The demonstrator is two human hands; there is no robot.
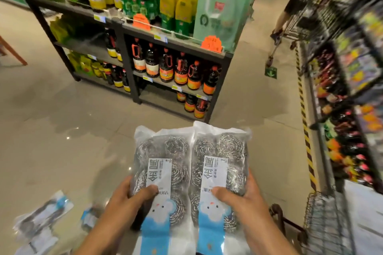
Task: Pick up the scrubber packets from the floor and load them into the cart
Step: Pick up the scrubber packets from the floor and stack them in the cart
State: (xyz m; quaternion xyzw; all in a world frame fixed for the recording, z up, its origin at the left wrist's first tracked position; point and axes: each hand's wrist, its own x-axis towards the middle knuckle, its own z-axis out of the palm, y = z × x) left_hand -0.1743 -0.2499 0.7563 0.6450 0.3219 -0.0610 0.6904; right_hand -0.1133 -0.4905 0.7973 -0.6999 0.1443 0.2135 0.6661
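Loose scrubber packets (42,220) lie scattered on the tiled floor (62,130) at lower left, blurred, well clear of both hands. A further small packet (89,216) lies just beside the left forearm.

The left hand (130,196) grips the left scrubber packet (160,174) at its outer edge, thumb pressed across the printed label, fingers curled underneath. The right hand (242,194) grips the right scrubber packet (220,167) likewise, thumb on top, fingers wrapped round the far edge. The two packets sit side by side, touching along their inner edges, held flat above the floor. Each shows coiled steel scourers through clear film.

The wire cart (323,219) stands at lower right, just beside the right forearm; its contents cannot be made out.

Beyond the packets, a dark shelf unit (128,64) carries sauce bottles (165,68). At far right, a stocked rack (352,80), heavily blurred, possibly snacks. A second person's leg (281,18) shows at upper right.
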